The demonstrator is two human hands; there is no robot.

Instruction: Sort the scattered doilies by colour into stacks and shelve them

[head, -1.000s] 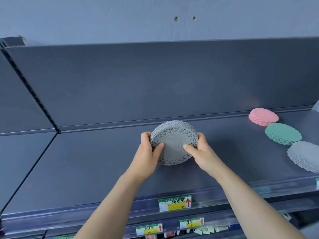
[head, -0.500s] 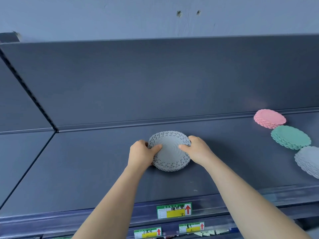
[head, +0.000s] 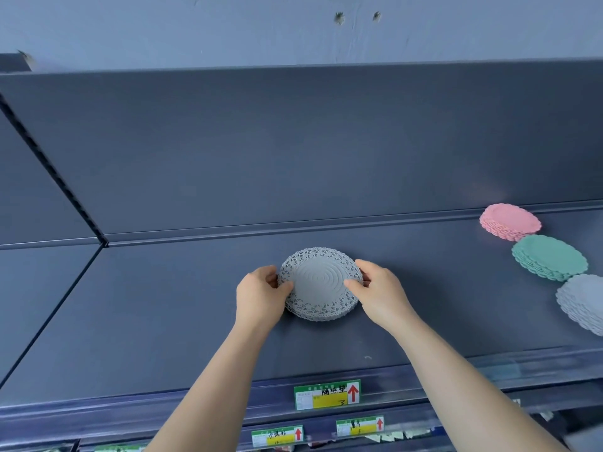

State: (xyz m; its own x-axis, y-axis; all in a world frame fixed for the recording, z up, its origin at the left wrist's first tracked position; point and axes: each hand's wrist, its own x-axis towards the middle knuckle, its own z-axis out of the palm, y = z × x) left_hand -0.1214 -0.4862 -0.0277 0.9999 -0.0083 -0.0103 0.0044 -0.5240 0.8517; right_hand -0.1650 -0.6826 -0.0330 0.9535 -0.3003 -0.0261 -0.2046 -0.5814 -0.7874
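Gripping a stack of grey lace doilies (head: pixel 318 283) from both sides, the two hands meet near the middle of the dark grey shelf (head: pixel 156 321). The stack sits on the shelf deck, in front of the back panel (head: pixel 293 151) and well apart from it; whether its underside is fully down cannot be told.

The left hand (head: pixel 261 296) has its thumb laid on the top doily at the left rim and its fingers curled round the edge — a pinch on the stack. The right hand (head: pixel 380 291) mirrors this at the right rim, thumb on top and fingers wrapped behind the edge.

Three further stacks lie in a row at the right end of the same shelf: a pink stack (head: pixel 510 221) farthest back, a green stack (head: pixel 549 257) just in front of it, and a pale grey stack (head: pixel 584 301) nearest the front — partly cut off by the frame edge. A green-and-yellow price label (head: pixel 328 394) with a red arrow is fixed to the shelf's front rail, below the held stack.
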